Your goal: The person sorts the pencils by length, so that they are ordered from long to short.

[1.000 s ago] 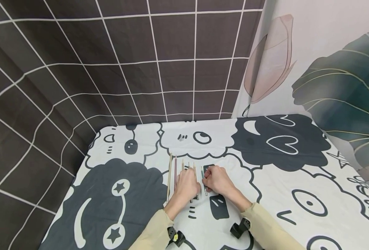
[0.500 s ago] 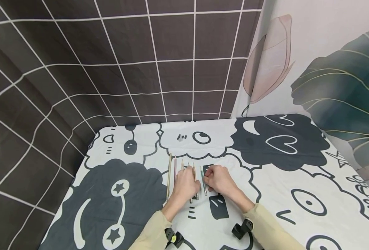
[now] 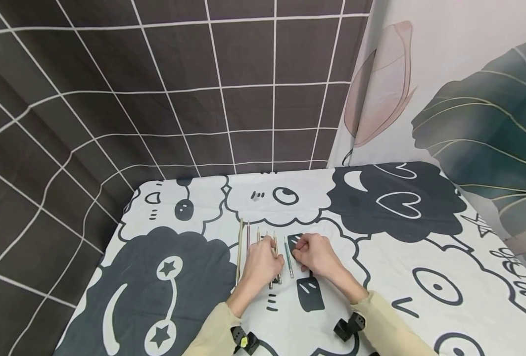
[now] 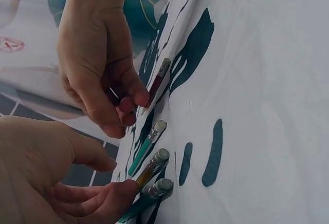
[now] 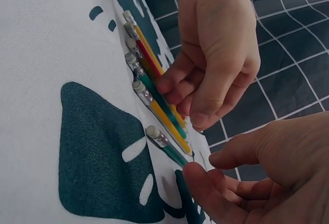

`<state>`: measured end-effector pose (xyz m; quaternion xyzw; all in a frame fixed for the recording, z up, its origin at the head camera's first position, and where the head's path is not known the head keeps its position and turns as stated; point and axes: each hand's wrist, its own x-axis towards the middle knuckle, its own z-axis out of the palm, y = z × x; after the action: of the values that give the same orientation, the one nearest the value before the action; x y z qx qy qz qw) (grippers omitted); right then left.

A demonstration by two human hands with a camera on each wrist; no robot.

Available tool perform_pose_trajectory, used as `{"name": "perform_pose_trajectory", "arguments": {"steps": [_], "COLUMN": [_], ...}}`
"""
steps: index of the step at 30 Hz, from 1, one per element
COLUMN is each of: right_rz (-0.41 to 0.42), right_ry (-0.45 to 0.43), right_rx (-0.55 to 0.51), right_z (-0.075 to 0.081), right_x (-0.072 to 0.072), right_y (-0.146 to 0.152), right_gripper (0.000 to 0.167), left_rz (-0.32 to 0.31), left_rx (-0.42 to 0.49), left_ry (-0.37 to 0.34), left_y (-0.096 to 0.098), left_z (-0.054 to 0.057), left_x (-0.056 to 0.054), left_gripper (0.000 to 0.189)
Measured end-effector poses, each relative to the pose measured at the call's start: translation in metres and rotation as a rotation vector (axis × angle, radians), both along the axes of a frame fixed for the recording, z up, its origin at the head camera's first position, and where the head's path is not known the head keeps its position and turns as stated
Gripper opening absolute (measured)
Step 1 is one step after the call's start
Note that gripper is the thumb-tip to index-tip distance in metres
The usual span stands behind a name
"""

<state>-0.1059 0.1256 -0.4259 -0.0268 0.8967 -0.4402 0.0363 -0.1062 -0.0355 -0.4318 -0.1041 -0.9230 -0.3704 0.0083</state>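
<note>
Several eraser-tipped pencils lie side by side on the cloth. My left hand reaches over the middle of the row, fingertips right at a yellow pencil and a green pencil; its thumb stands apart from the index finger. A red pencil lies farther left. My right hand hovers close over the cloth beside the rightmost green pencil, its thumb and index apart. In the left wrist view, a dark red pencil shows its eraser end near the right fingertips; its other end is hidden.
The table cloth carries black and white cartoon prints. A dark gridded curtain hangs behind and to the left, a leaf-patterned one to the right. Black wrist cameras are strapped near both sleeves.
My right hand has drawn slightly rightward, away from the rightmost green pencil. My left hand has shifted only a little over the row; the head view has turned slightly right.
</note>
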Motion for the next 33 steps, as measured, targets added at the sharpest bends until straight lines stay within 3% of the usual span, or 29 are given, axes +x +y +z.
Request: {"name": "perform_pose_trajectory", "arguments": {"steps": [9,18,33], "right_rz": [-0.007,-0.075,-0.106], "right_ry": [0.034,0.029,0.000], "right_rx": [-0.004,0.055,0.150], "right_z": [0.006,0.010,0.002], "right_x": [-0.001,0.002,0.004], "right_y": [0.016,0.038,0.050], "right_gripper": [0.004,0.011,0.015], "left_rz": [-0.007,0.006,0.024], "left_rx": [0.025,0.032,0.008], "left_ry": [0.055,0.084,0.112], "left_y": [-0.003,-0.007,-0.014], "left_z": [0.001,0.002,-0.001], "left_x": [0.001,0.005,0.011], "left_gripper": [0.019,0.014,0.016]}}
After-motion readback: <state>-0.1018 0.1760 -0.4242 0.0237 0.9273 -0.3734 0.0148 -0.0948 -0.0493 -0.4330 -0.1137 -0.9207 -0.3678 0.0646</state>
